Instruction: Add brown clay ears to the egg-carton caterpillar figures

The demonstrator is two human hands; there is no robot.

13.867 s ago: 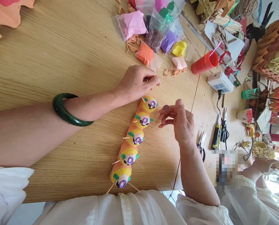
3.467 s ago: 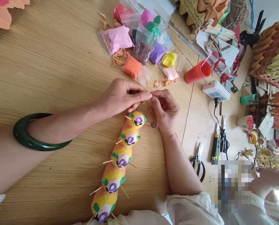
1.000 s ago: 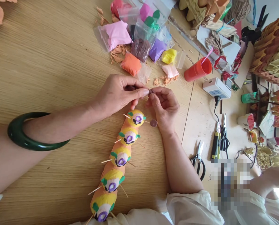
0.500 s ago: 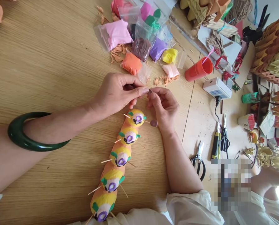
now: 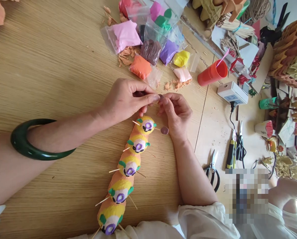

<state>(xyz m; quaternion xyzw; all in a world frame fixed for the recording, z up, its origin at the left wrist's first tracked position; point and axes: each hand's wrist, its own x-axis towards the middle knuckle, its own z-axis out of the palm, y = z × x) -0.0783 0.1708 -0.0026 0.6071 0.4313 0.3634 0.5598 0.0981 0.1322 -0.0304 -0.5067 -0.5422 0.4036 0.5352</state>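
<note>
My left hand (image 5: 128, 99), with a dark green bangle (image 5: 39, 156) on its forearm, pinches a small piece of brown modelling clay (image 5: 160, 96). A darker brown lump shows partly behind its thumb. From the other side, my right hand (image 5: 177, 111) closes thumb and fingertips on the same small piece. Just below the hands lies a row of painted bumps (image 5: 131, 167) in orange and yellow, with white faces, purple rings and green clay bits. Thin sticks poke out from the sides of the bumps. One stick beside my right hand carries a flat brown clay disc (image 5: 164, 130).
Bags of coloured clay, among them an orange one (image 5: 140, 67) and a purple one (image 5: 168, 51), lie beyond my hands. A red cup (image 5: 212, 73), a power strip (image 5: 232, 93), scissors (image 5: 213, 169) and cutters (image 5: 231, 151) are to the right. Another person sits at lower right.
My hands stay together on the small brown clay piece, with only slight finger movement. The whole view has shifted a little.
</note>
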